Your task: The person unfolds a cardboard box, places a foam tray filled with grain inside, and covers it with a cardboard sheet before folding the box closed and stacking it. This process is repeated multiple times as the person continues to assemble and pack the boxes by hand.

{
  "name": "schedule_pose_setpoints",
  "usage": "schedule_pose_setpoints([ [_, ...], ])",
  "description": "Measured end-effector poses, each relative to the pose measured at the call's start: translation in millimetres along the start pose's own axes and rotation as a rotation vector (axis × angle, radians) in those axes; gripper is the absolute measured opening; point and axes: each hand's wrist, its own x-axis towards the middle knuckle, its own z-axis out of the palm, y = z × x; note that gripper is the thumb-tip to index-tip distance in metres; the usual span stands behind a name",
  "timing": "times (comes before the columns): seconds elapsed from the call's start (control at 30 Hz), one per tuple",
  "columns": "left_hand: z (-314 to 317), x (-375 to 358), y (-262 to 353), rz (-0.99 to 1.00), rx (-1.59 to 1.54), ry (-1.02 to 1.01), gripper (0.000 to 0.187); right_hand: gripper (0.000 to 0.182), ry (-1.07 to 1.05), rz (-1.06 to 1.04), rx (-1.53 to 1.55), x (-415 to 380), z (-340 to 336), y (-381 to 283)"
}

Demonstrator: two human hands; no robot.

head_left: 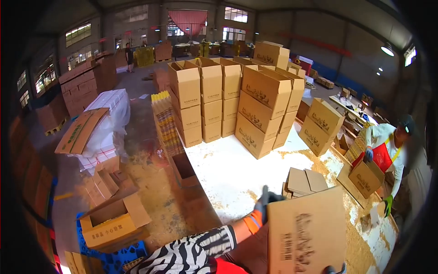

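Observation:
A brown cardboard box (305,233) printed with dark figures and characters stands in front of me, one broad panel facing me. My left hand (268,201), in a dark glove with an orange cuff, grips its upper left edge with the thumb sticking up; the other fingers are partly hidden. At the bottom edge of the view, only the dark gloved fingertips of my right hand (335,269) show, curled against the box's lower right side. Just beyond the box, flat folded cardboard pieces (305,180) lie on the white worktable (214,173).
Open-topped printed cartons (262,109) are stacked along the table's far side, with another carton stack (321,125) to the right. Across the table a co-worker (388,146) handles a carton (366,177). At left, an open carton (114,223) rests above a blue pallet (132,251).

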Motion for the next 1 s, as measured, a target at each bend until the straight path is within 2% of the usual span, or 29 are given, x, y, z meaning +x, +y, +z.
schedule_pose_setpoints([
  [0.03, -34.6, -1.7, -3.3, -0.098, -0.072, 0.079, 0.053, 0.054, -0.109, -0.262, -0.14, 1.0, 11.2, 5.7],
  [0.07, -96.8, 4.6, -15.9, -0.202, -0.047, 0.284, 0.057, 0.052, -0.221, -0.513, -0.282, -7.3, 24.9, 12.8],
  [0.1, -139.0, -7.0, 0.9, -0.497, 0.439, 0.302, 0.058, 0.05, -0.314, -0.748, -0.425, -23.1, 38.6, 22.7],
  [0.13, -288.7, 2.6, -11.1, -0.463, 0.562, -0.144, 0.068, 0.048, -0.384, -0.952, -0.584, -43.2, 47.5, 35.2],
  [0.17, -257.9, 4.2, 10.3, -0.445, 0.834, -0.235, 0.06, 0.048, -0.381, -1.025, -0.461, -56.2, 61.6, 36.9],
  [0.2, -174.0, 3.2, 38.7, -0.403, 1.09, -0.32, 0.054, 0.049, -0.473, -0.857, -0.6, -69.5, 70.2, 44.1],
  [0.23, -112.8, 2.9, 57.0, -0.361, 1.288, -0.424, 0.05, 0.05, -0.534, -0.895, -0.658, -74.8, 65.3, 47.0],
  [0.27, -70.9, -0.4, 62.0, -0.329, 1.387, -0.518, 0.048, 0.032, -0.553, -0.838, -0.662, -82.7, 71.9, 19.2],
  [0.3, -36.2, -7.0, 60.0, -0.293, 1.438, -0.599, 0.048, 0.037, -0.538, -0.768, -0.714, -99.7, 62.3, 30.8],
  [0.33, -8.7, -11.1, 45.1, -0.353, 1.42, -0.581, 0.05, 0.041, -0.579, -0.762, -0.749, -98.8, 61.9, 40.6],
  [0.4, 6.5, -31.5, 38.8, -0.084, 1.753, -0.497, 0.06, 0.064, -0.594, -0.655, -0.509, -92.4, 56.8, 45.2],
  [0.47, 4.6, -26.4, 44.7, -0.289, 1.497, -0.317, 0.068, 0.067, -0.324, -0.469, -0.195, -97.3, 41.3, 54.2],
  [0.53, -28.6, -16.0, 60.6, -0.415, 1.373, -0.262, 0.065, 0.072, 0.362, -0.283, 0.075, -90.8, 8.7, 85.7],
  [0.57, -17.6, -20.8, 62.8, -0.391, 1.415, -0.229, 0.063, 0.075, 0.782, -0.226, -0.053, -83.8, -16.4, 134.9],
  [0.6, -9.5, -26.4, 62.4, -0.362, 1.464, -0.184, 0.061, 0.076, 1.093, -0.032, 0.043, -79.6, -58.1, 187.7],
  [0.63, -12.7, -27.1, 58.0, -0.359, 1.471, -0.188, 0.06, 0.075, 1.359, -0.18, 0.293, -76.6, -101.9, 235.9],
  [0.67, -21.3, -23.0, 58.3, -0.346, 1.482, -0.182, 0.06, 0.07, 1.554, 0.306, -0.114, -88.1, -138.3, 262.3],
  [0.7, -33.7, -18.3, 62.9, -0.325, 1.496, -0.164, 0.059, 0.061, 1.483, 0.468, -0.187, -93.6, -167.9, 301.7],
  [0.73, -59.7, -6.9, 72.7, -0.3, 1.546, -0.169, 0.059, 0.064, 1.381, 0.65, -0.274, -102.7, -198.9, 395.9],
  [0.77, -73.5, -2.9, 73.3, -0.389, 1.313, -0.055, 0.059, 0.068, 1.149, 0.738, 0.379, -93.4, -205.1, 384.4],
  [0.8, -44.8, -11.3, 61.8, -0.367, 1.408, -0.039, 0.058, 0.068, 0.94, 0.862, 0.374, -82.6, -203.7, 377.2],
  [0.83, -35.8, -10.0, 58.2, -0.346, 1.54, -0.054, 0.058, 0.071, 1.118, 0.711, 0.258, -49.3, -192.7, 380.8],
  [0.87, -25.2, -17.7, 52.8, -0.319, 1.699, -0.006, 0.058, 0.074, 1.181, 0.514, 0.548, -47.8, -180.8, 378.2],
  [0.9, -11.6, -22.3, 49.4, -0.395, 1.798, 0.087, 0.058, 0.074, 1.165, 0.438, 0.519, -46.8, -184.6, 370.4],
  [0.93, -56.7, -18.6, 53.1, -0.213, 1.809, -0.055, 0.057, 0.073, 1.13, 0.408, 0.48, -40.5, -187.3, 362.3],
  [0.97, -50.1, -22.3, 45.1, -0.12, 1.85, -0.08, 0.055, 0.073, 1.095, 0.381, 0.462, -35.5, -190.9, 344.8],
  [1.0, -37.8, -24.1, 40.3, -0.121, 1.973, -0.031, 0.052, 0.072, 1.059, 0.359, 0.46, -30.0, -191.0, 321.3],
])
